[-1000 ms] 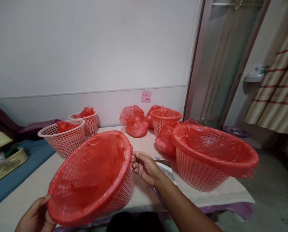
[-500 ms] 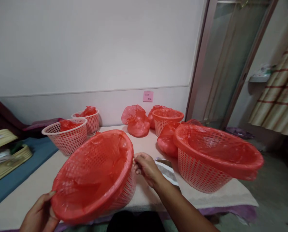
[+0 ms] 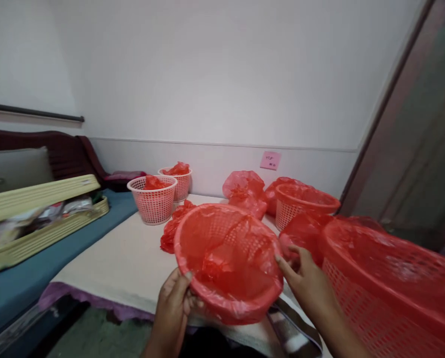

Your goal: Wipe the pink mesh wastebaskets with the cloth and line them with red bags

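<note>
A round plastic basket (image 3: 226, 308) lined with a red plastic bag (image 3: 241, 248) is tilted toward me, the bag folded over its rim. My left hand (image 3: 175, 298) grips the lower left rim, thumb on top. At the right rim is my right hand (image 3: 304, 278), its thumb on the bag's edge and its fingers partly behind. Just behind the basket lies a crumpled red bag (image 3: 173, 228). To the right stands a larger basket (image 3: 357, 293), also lined in red.
Two white baskets (image 3: 155, 204) holding red bags stand at the back left. Puffed red bags (image 3: 245, 191) and a lined basket (image 3: 304, 201) are near the wall. A striped cloth (image 3: 293, 328) lies front right. On the left is an opened yellow case (image 3: 51, 223).
The view has swung left. My right hand has moved from beside the basket's outer wall to its rim, and the basket has turned to face me more.
</note>
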